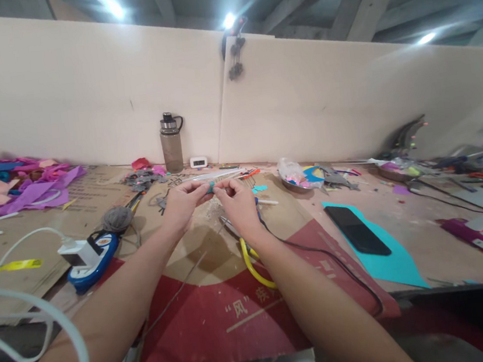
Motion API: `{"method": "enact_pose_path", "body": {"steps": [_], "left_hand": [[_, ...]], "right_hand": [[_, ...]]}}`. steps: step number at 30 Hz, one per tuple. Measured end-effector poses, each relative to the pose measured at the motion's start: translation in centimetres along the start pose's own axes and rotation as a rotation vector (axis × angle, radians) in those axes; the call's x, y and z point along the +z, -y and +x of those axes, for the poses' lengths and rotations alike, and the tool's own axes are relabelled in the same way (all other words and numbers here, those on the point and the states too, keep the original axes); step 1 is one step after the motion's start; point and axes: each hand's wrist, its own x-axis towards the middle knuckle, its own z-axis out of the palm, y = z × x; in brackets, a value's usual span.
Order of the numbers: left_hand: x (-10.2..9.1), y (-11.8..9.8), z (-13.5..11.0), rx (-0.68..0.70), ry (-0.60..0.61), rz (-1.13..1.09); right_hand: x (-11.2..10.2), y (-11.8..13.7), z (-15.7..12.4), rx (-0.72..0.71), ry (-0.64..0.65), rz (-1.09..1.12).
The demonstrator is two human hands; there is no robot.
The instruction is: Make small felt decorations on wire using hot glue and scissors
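My left hand [183, 204] and my right hand [237, 202] meet above the middle of the cardboard [222, 312], fingertips pinched together. Between them is a small teal piece [211, 187], gripped from both sides; its exact shape is too small to make out. A thin grey strand [184, 285] trails across the cardboard below my hands; whether it joins the piece I cannot tell. Yellow-handled scissors [252, 266] lie beneath my right wrist, partly covered by it. Small turquoise scraps [260, 188] rest just beyond my right hand.
To the left are a blue power strip [96, 269], a ball of grey yarn [116, 218] and a white cable [73, 336]. A bottle [171, 145] stands at the back. On the right lie a phone [355, 228], a bowl [298, 183] and a magenta glue gun [479, 237].
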Motion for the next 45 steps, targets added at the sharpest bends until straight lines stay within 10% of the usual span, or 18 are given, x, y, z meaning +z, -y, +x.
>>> {"method": "enact_pose_path", "body": {"steps": [10,31,45], "left_hand": [[-0.2,-0.5,-0.7,0.069,0.076,0.257],[-0.5,-1.4,-1.0,0.334,0.074,0.734],[-1.1,-1.1,0.1,-0.025,0.283,0.34]], "right_hand": [[-0.5,0.0,0.0,-0.27,-0.071,-0.281],[-0.8,-0.5,0.4,-0.288,0.006,-0.289],[-1.4,-1.4,1.1,-0.095,0.069,-0.157]]}}
